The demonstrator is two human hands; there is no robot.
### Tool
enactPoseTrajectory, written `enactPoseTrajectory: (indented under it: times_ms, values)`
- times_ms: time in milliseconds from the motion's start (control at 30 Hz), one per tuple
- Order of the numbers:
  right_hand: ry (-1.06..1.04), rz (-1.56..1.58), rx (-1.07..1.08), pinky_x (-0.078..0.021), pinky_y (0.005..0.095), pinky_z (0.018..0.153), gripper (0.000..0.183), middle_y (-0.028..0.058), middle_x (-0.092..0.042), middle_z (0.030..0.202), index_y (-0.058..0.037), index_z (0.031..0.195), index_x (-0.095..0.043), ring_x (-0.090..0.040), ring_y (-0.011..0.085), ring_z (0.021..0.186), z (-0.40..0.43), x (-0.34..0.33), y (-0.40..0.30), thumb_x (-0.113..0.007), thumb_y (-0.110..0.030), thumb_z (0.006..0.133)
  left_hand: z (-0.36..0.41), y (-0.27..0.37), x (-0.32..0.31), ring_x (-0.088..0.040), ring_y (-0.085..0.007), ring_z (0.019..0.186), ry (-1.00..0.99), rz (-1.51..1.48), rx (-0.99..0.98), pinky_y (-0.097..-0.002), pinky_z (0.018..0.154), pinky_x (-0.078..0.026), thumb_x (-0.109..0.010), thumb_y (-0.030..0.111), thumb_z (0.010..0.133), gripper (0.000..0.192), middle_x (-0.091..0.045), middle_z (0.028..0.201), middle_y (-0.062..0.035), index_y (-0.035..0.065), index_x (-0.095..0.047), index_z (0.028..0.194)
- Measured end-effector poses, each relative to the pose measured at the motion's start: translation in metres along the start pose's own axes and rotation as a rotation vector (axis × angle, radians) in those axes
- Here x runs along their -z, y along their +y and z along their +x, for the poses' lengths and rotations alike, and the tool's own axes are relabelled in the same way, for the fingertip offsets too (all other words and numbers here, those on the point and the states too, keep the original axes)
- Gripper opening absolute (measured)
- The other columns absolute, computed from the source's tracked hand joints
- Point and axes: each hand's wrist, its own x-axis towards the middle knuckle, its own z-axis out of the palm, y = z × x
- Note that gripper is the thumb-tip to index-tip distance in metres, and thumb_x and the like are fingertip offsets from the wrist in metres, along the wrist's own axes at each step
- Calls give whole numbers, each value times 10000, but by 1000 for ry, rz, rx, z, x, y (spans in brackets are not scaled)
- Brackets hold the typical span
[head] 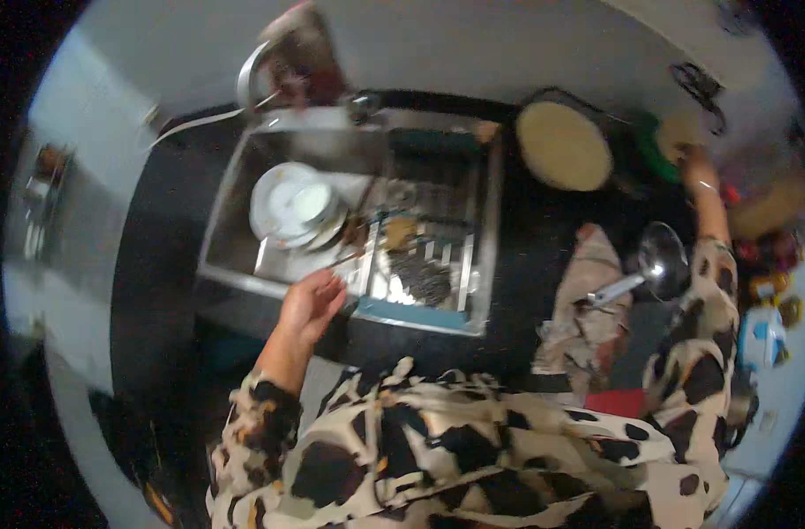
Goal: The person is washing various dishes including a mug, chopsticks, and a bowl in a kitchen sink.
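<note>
My left hand [313,304] is at the front edge of the steel sink [227,274], fingers curled around a thin dark utensil that points into the basin. White plates and a bowl [287,205] are stacked in the left basin. In the right basin lie a yellowish sponge-like piece [400,233] and a dark scrubber-like mass [425,281]. My right hand [697,168] reaches to the far right, its fingers at a pale round thing [679,132] beside a green rim [660,155]; blur hides the exact grip.
A round beige board or lid [564,147] rests behind the dark counter [528,264]. A crumpled cloth [591,311] and a metal ladle or strainer [660,261] lie on the right. The faucet [363,106] is behind the sink. A blue-and-white container [761,337] stands at far right.
</note>
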Motion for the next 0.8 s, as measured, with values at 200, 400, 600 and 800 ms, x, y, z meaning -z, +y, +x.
enactPoseTrajectory:
  times_ms: [200, 400, 600, 800]
  values:
    - [222, -89, 191, -403, 371, 802, 290, 190, -544, 957, -29, 991, -548, -514, 325, 932, -21, 4, -42, -570, -96, 711, 31, 52, 37, -523, -215, 729, 23, -143, -84, -287, 679, -486, -495, 37, 769, 123, -498, 794, -127, -43, -449, 850]
    - [-2, 548, 413, -455, 336, 711, 257, 158, -587, 906, -6, 941, -569, -573, 296, 803, -110, -28, -255, -598, -111, 708, 92, 91, 97, -544, -227, 711, 102, -234, -124, -312, 676, -501, -442, 46, 789, 134, -524, 799, -152, -80, -453, 833]
    - [-547, 1044, 315, -465, 278, 636, 160, 97, -619, 774, -17, 840, -606, -589, 168, 664, -175, -77, -471, -567, -122, 725, 156, 116, 120, -546, -224, 693, 54, -62, 2, -306, 649, -509, -446, 49, 790, 151, -520, 816, -168, -86, -443, 858]
    - [-1072, 1273, -347, -481, 275, 505, 173, 80, -548, 665, -10, 927, -541, -559, 170, 552, -212, -208, -572, -528, -80, 769, 170, 119, 127, -515, -156, 587, -149, 249, 223, -238, 539, -475, -503, 11, 718, 28, -481, 622, -74, -12, -488, 715]
